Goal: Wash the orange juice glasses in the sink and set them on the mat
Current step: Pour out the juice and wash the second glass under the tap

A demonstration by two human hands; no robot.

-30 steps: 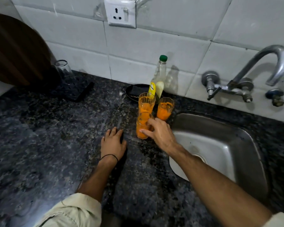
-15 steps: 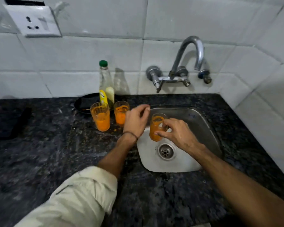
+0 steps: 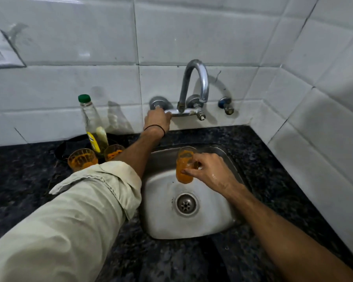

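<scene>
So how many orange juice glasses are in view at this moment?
3. One glass is held by the right hand over the sink. Two stand on the counter left of it: the nearer glass and the farther glass, both partly hidden by the left sleeve and forearm.

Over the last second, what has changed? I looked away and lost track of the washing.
The right hand lifted one orange juice glass off the counter and now holds it over the sink. The left hand left the counter and gripped the tap handle. No water shows yet. The other two glasses and the bottle stayed put.
</scene>
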